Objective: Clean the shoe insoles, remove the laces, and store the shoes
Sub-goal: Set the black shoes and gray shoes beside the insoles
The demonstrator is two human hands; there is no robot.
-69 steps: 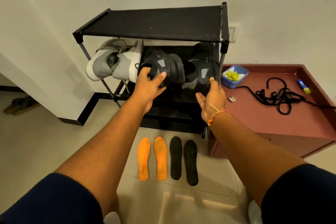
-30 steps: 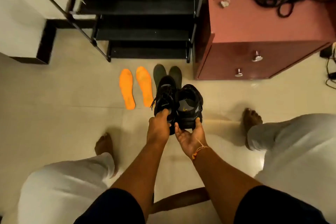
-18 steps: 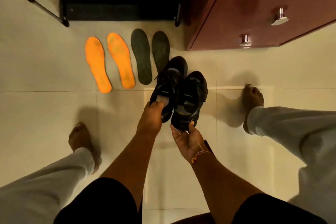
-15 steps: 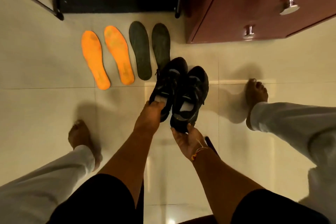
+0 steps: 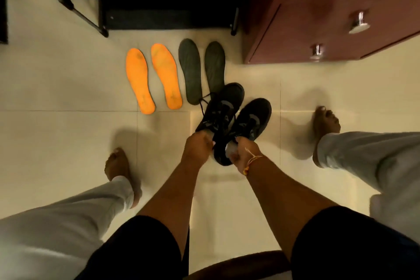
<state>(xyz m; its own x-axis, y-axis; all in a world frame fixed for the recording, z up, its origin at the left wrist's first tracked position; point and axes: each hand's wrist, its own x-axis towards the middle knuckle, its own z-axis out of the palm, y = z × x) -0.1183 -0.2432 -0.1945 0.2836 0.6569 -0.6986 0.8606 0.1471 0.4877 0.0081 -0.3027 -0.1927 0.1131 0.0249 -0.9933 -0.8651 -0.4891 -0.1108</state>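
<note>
Black shoes point(image 5: 231, 118), two, gripped; four insoles point(image 5: 175, 75) on floor.

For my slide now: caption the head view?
Both hands hold black shoes above four insoles.

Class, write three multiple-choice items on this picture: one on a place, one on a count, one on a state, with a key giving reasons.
1. Where do the orange insoles lie?
A. On the floor
B. On the cabinet
C. In the shoes

2. How many insoles lie out in all?
A. Two
B. Four
C. Six

3. What state are the black shoes in?
A. Set on the rack
B. Lying on the floor
C. Held, laces in

Key: A, they lie on tiles before the rack; B, two orange, two dark insoles; C, the left hand and right hand grip one each.
</note>
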